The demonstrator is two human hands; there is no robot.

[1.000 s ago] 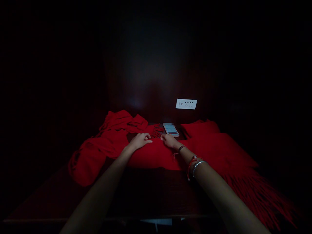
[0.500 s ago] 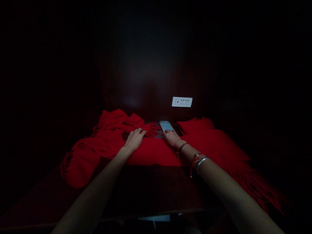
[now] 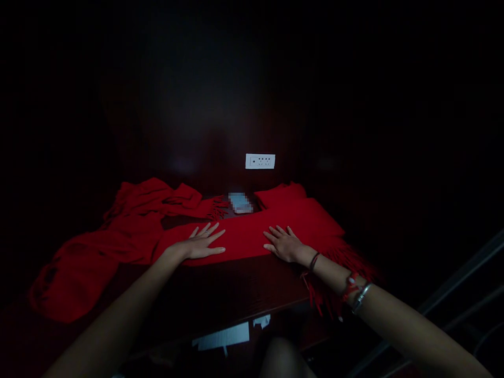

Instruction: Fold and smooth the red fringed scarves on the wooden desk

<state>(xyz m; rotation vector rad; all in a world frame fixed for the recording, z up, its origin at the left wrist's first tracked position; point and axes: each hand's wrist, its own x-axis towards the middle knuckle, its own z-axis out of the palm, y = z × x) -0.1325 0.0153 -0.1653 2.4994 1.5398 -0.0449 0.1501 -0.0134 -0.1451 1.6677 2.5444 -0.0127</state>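
Note:
A long red scarf with fringed ends lies spread across a dark wooden table. My left hand rests flat on its middle stretch, fingers spread, a ring on one finger. Also flat with fingers apart, my right hand presses on the scarf further right, near the wider folded part. Between and beyond the hands lies a phone, its picture blurred into blocks. On the left the red cloth is bunched and crumpled; its fringe reaches close to the phone.
A white socket plate is on the dark wall behind the table. Below the table's front edge, pale paper-like pieces show. Metal rails run slantwise at the lower right. The surroundings are very dark.
My right hand has left the phone and now lies on the scarf. My left hand has come nearer and spread flat. The view has turned to the right.

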